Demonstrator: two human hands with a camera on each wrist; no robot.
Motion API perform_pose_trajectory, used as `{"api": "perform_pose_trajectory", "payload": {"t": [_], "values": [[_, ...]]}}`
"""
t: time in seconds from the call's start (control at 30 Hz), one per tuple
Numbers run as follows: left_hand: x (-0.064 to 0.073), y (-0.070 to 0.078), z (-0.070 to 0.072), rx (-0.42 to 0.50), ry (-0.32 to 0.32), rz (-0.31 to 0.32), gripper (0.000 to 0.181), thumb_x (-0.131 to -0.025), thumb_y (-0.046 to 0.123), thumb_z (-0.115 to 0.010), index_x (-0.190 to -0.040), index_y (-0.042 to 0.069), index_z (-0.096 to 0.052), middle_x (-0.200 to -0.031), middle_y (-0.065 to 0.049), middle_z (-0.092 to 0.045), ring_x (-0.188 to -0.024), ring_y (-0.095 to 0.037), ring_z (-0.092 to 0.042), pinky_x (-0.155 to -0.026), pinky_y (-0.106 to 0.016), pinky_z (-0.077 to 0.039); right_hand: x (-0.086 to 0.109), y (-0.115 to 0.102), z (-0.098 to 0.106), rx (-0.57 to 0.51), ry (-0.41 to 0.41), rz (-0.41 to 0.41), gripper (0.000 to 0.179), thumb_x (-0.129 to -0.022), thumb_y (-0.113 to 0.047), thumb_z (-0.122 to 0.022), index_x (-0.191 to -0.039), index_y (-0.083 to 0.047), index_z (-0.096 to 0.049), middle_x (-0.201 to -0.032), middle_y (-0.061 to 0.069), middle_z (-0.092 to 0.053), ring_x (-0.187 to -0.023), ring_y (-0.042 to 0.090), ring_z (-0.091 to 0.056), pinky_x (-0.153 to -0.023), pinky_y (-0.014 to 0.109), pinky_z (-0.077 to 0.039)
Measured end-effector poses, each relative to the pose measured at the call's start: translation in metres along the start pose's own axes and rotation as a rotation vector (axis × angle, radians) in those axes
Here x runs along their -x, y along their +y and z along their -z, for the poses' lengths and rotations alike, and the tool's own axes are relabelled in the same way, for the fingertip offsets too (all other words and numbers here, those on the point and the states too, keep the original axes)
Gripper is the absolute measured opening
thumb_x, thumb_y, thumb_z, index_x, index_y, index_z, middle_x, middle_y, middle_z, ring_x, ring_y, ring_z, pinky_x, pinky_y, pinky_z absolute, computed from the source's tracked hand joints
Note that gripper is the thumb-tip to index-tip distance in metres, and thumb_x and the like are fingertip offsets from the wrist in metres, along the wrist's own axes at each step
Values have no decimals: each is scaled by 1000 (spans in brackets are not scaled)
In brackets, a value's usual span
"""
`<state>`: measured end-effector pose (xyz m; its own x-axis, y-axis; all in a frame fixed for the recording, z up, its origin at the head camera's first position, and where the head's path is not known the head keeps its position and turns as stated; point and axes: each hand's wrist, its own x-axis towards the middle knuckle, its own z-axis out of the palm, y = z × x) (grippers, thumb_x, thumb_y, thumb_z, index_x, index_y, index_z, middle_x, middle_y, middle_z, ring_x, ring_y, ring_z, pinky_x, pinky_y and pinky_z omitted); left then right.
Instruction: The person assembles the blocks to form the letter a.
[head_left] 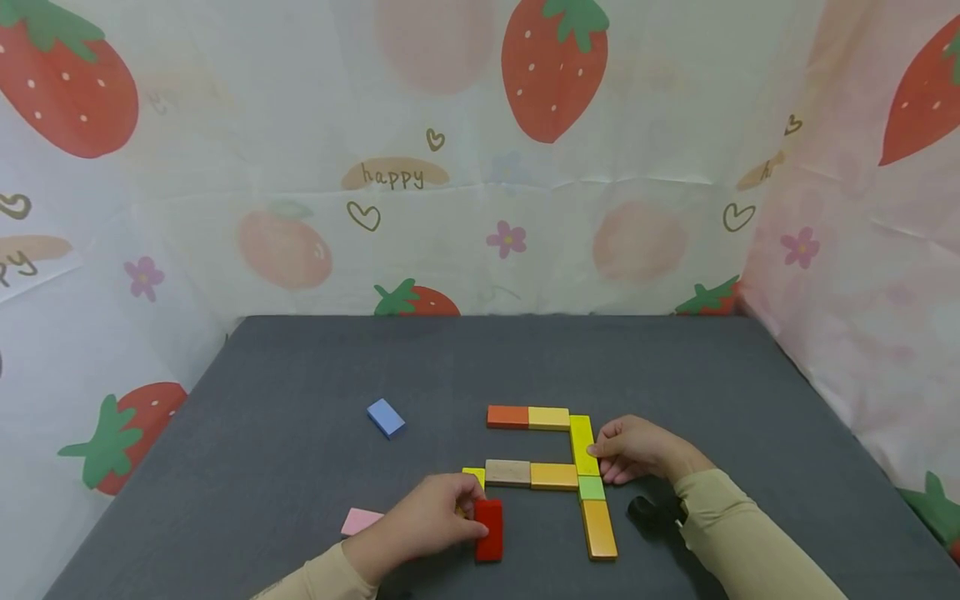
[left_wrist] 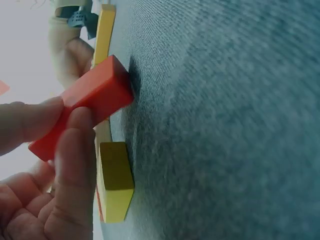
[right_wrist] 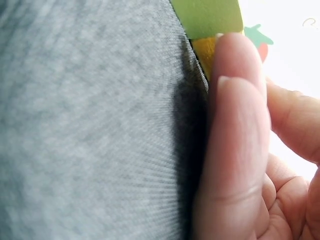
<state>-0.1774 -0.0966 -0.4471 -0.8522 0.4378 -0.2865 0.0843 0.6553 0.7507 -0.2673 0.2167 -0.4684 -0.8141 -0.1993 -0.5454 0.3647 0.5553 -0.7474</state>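
Slanting the left hand in from the near left, pinching a red block between thumb and fingers, holding it tilted on the near side of a wooden block. Angling the right hand in from the near right, pointing it leftward over the grey tabletop with a loose grip, curving the fingers gently, touching the right edge of a long yellow block with the thumb, just beyond a green block.
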Motion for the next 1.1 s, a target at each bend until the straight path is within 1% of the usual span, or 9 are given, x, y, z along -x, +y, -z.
{"api": "perform_pose_trajectory", "payload": {"t": [0.13, 0.2, 0.33, 0.4, 0.5, 0.63, 0.77, 0.9, 1.1], "values": [[3, -2, 0, -2, 8, 44, 18, -80, 21, -79, -81, 15, -62, -65, 0, -60, -63, -15, -53, -58, -27, -42, -1, 1, 0, 2, 3, 1, 18, -94, -20, -64, -81, -7, -64, -64, 2, -62, -52, 9, -60, -56, 24, -54], [5, -2, 1, -4, -2, 75, 18, -80, 24, -79, -79, 14, -64, -63, 0, -61, -61, -15, -55, -57, -27, -41, -1, 1, 0, 3, 4, 1, 18, -94, -19, -64, -81, -7, -64, -64, 2, -62, -52, 9, -60, -56, 24, -54], [7, 0, 1, -3, -43, 145, 18, -80, 28, -79, -76, 15, -68, -62, -1, -63, -57, -14, -58, -57, -26, -41, 0, 0, -1, 5, 9, -3, 17, -93, -20, -64, -82, -7, -65, -64, 2, -62, -52, 10, -60, -56, 24, -54], [8, 0, 0, -9, -55, 168, 18, -80, 29, -79, -75, 15, -69, -61, -1, -62, -55, -14, -58, -56, -26, -40, 0, 0, -1, 6, 11, -5, 17, -93, -20, -64, -82, -7, -65, -63, 2, -62, -52, 10, -60, -56, 24, -54], [8, 0, 0, -20, -58, 184, 20, -80, 30, -79, -73, 15, -68, -59, -1, -61, -54, -14, -58, -55, -25, -38, -1, 0, -2, 5, 11, -4, 18, -94, -20, -64, -81, -7, -65, -63, 2, -62, -52, 9, -60, -56, 24, -54], [8, 0, -1, -46, -52, 179, 23, -80, 31, -79, -70, 15, -67, -57, -1, -60, -53, -14, -57, -54, -25, -37, 0, 0, -2, 5, 14, 2, 18, -93, -20, -65, -81, -7, -65, -63, 2, -62, -51, 9, -59, -55, 24, -54], [7, -1, -1, -86, -42, 165, 24, -79, 32, -80, -67, 15, -67, -56, 0, -58, -53, -14, -54, -53, -25, -36, 0, 0, -2, 6, 15, 4, 18, -93, -20, -65, -81, -7, -65, -63, 1, -62, -51, 9, -59, -55, 23, -54], [7, -2, -1, -137, -20, 139, 29, -77, 36, -81, -64, 16, -64, -54, 1, -54, -52, -13, -49, -51, -24, -33, 0, -1, -1, 2, 12, 5, 18, -93, -20, -65, -80, -7, -64, -62, 1, -62, -51, 9, -59, -55, 23, -54], [7, -3, -1, -176, -4, 95, 35, -75, 37, -83, -62, 15, -58, -54, 3, -48, -54, -12, -46, -51, -24, -31, 1, -1, -1, -1, 8, 11, 18, -93, -20, -65, -81, -7, -64, -62, 1, -61, -51, 9, -59, -55, 23, -54]]}}
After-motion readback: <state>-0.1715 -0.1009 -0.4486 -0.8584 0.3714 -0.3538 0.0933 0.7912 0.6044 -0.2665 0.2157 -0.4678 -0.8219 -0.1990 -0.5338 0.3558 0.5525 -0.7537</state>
